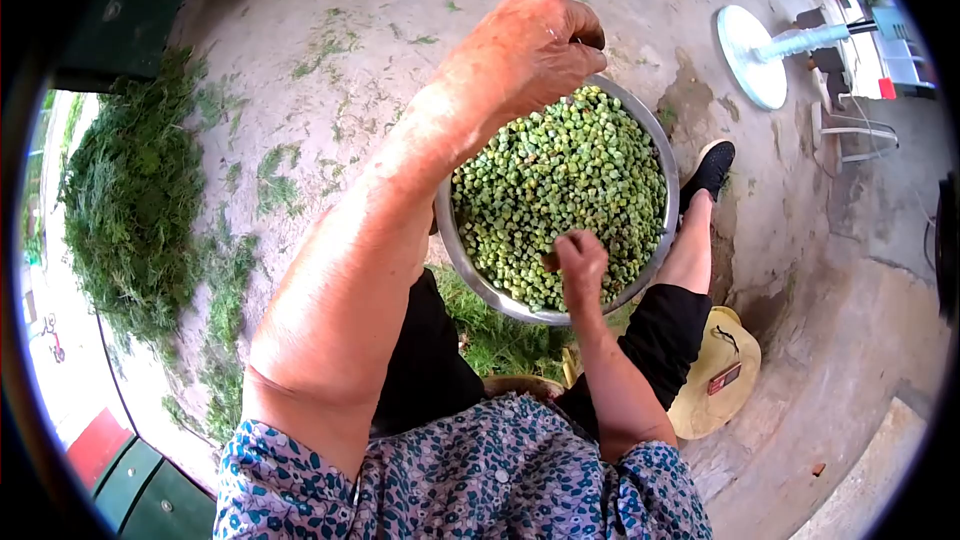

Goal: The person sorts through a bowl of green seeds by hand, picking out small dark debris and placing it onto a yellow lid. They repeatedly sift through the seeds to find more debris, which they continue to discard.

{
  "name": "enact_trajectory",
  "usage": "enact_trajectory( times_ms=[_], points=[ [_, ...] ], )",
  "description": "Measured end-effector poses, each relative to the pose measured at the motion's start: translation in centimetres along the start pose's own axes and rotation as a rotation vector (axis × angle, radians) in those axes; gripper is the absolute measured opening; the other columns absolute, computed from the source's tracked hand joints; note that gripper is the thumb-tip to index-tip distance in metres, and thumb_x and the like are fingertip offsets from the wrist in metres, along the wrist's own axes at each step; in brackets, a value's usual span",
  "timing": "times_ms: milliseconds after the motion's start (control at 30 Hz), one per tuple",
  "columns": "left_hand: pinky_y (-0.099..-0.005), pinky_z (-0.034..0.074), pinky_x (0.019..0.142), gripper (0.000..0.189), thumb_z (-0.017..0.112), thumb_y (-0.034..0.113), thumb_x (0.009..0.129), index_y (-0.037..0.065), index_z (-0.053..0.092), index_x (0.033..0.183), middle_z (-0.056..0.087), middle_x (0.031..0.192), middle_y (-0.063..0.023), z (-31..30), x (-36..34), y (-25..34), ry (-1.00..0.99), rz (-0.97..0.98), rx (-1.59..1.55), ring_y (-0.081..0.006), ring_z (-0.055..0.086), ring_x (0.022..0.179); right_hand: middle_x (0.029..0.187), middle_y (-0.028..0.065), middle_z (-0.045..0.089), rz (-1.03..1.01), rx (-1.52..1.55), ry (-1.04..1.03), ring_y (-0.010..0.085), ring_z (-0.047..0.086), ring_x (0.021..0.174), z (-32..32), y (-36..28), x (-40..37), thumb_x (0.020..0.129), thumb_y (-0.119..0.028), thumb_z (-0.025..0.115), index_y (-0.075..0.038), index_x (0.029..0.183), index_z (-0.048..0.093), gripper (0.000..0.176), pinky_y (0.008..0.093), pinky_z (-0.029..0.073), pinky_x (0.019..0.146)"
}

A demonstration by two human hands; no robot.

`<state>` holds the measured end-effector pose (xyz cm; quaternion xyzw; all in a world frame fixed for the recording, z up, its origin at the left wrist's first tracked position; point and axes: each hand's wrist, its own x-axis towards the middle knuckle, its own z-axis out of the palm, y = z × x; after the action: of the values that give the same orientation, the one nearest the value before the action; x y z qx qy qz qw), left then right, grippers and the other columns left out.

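A wide metal basin (672, 180) stands in front of me, heaped with small round green berries or seed cones (560, 190). My left hand (550, 48) is raised above the basin's far rim. Its fingers are curled closed, and whatever they may hold is hidden from view. Low over the near part of the heap, my right hand (580, 262) has its thumb and fingers drawn together. Anything between them is too small to make out.
Feathery green sprigs are piled (135, 190) on the left, with scraps strewn over the concrete floor (400, 0). More sprigs (505, 335) lie under the basin. A straw hat (735, 340) with a small red-and-dark object rests at right. A fan-like stand with a round white base (740, 58) is farther off.
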<state>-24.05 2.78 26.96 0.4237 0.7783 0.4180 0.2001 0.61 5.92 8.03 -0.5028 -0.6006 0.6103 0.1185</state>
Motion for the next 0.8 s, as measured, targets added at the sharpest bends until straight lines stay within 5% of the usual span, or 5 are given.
enact_trajectory(
  times_ms=[300, 400, 500, 567, 800],
  points=[
    [-0.0304, 0.049, 0.071, 0.031, 0.06, 0.023, 0.079, 0.002, 0.063, 0.102, 0.066, 0.088, -0.0121, 0.2, 0.0, 0.0, -0.018, 0.019, 0.029, -0.0191, 0.063, 0.079, 0.069, 0.0098, 0.057, -0.104, -0.564, -0.62, 0.0197, 0.058, 0.062, 4.7, 7.0, -9.3, 0.074, -0.005, 0.056, -0.003, 0.087, 0.056, 0.013, 0.0365, 0.047, 0.056],
    [-0.0308, 0.049, 0.071, 0.031, 0.06, 0.023, 0.079, 0.003, 0.063, 0.103, 0.066, 0.087, -0.0125, 0.3, 0.0, -0.4, -0.017, 0.072, 0.025, -0.0187, 0.063, 0.079, 0.083, 0.0155, 0.056, -0.514, -0.664, -0.599, 0.0221, 0.058, 0.069, 5.3, 8.2, -9.5, 0.077, -0.005, 0.051, -0.001, 0.095, 0.057, 0.02, 0.036, 0.047, 0.059],
    [-0.0324, 0.049, 0.071, 0.029, 0.059, 0.021, 0.078, 0.002, 0.063, 0.099, 0.065, 0.086, -0.0151, 0.3, 0.3, -0.1, -0.04, 0.048, 0.011, -0.0235, 0.063, 0.078, 0.091, 0.0189, 0.056, -0.062, -0.74, -0.451, 0.0273, 0.058, 0.073, 4.0, 7.1, -8.7, 0.079, -0.002, 0.048, -0.003, 0.104, 0.055, 0.026, 0.0384, 0.048, 0.062],
    [-0.0351, 0.048, 0.071, 0.025, 0.057, 0.018, 0.075, -0.001, 0.063, 0.09, 0.063, 0.081, -0.0193, 0.2, 0.4, 0.0, -0.033, 0.035, -0.039, -0.0311, 0.062, 0.077, 0.086, 0.017, 0.058, -0.243, -0.613, -0.153, 0.0214, 0.06, 0.067, 1.9, 9.1, -7.8, 0.075, 0.007, 0.052, -0.001, 0.111, 0.048, 0.037, 0.0312, 0.052, 0.055],
    [-0.0357, 0.046, 0.061, 0.024, 0.055, 0.019, 0.079, -0.001, 0.063, 0.089, 0.062, 0.074, -0.0186, -0.1, 0.6, 0.3, -0.079, 0.101, -0.066, -0.0275, 0.06, 0.067, 0.091, 0.0189, 0.056, 0.347, 0.04, 0.193, 0.0218, 0.06, 0.061, -0.3, 10.5, -4.8, 0.078, 0.009, 0.052, -0.003, 0.137, 0.019, 0.069, 0.0318, 0.054, 0.05]
  ],
)
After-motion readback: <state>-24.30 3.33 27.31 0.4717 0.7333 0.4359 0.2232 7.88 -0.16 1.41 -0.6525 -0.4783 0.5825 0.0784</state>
